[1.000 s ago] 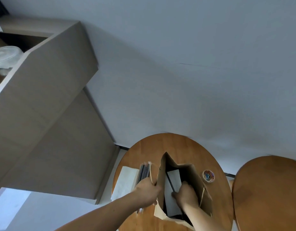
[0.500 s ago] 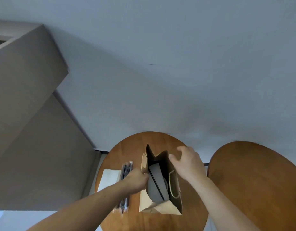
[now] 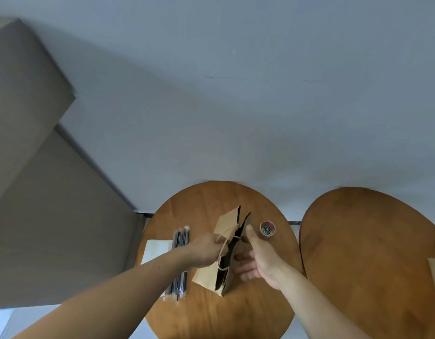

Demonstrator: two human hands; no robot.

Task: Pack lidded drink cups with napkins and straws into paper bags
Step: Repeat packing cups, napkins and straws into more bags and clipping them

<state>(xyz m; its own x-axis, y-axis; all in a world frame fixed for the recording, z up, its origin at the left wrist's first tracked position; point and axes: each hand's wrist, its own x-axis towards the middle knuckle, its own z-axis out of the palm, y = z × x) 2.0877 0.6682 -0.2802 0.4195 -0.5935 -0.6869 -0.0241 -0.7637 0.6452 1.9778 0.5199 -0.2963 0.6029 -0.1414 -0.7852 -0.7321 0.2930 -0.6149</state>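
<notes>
Paper bag (image 3: pixel 206 277) stands tilted on the round worktop (image 3: pixel 211 319), its mouth narrowed between both hands.
Left hand (image 3: pixel 206 250) pinches the rim by the twine handle. Right hand (image 3: pixel 258 260) lies flat and unclenched against the opposite wall. Risk: squeezing further may crush or tip the contents, or topple the bag onto the paper-clip tub (image 3: pixel 268 228) nearby. Bag interior is dark, contents unreadable. Wrapped straws (image 3: pixel 179 241) and napkins (image 3: pixel 156 250) lie outside, to its left.

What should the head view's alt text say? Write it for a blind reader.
A person's left hand grips a brown paper bag on a round wooden table, while the open right hand rests at its other side. Wrapped straws and white napkins lie left of the bag; a cup of coloured paper clips stands right of it.
</notes>
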